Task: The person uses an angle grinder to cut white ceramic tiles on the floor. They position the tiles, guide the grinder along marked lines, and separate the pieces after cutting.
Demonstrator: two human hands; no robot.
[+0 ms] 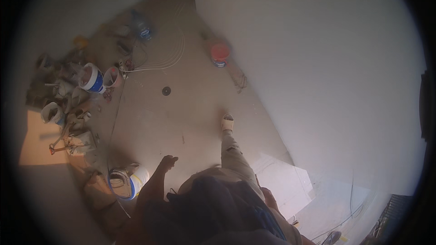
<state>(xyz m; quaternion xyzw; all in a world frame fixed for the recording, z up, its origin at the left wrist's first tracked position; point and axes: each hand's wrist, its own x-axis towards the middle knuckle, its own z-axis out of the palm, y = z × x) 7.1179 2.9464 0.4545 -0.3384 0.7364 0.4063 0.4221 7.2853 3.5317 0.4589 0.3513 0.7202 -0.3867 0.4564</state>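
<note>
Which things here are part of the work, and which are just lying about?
At the hands:
left hand: hold unclear; blue-rimmed bucket nearby
right hand: partly hidden, hold unclear

Apparently lying about:
red bucket
blue-and-white bucket
white cables

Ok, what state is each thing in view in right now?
Left hand: seems curled, grip too blurred to tell.
Right hand: partly hidden, grip unclear.
Blue-rimmed bucket: open, filled at least partly.
Blue-and-white bucket: open, something inside.
Red bucket: upright; lidded or open, cannot tell.
Pale cable: loose, curving.
Black disc: lying flat.
Slipper: worn.
</note>
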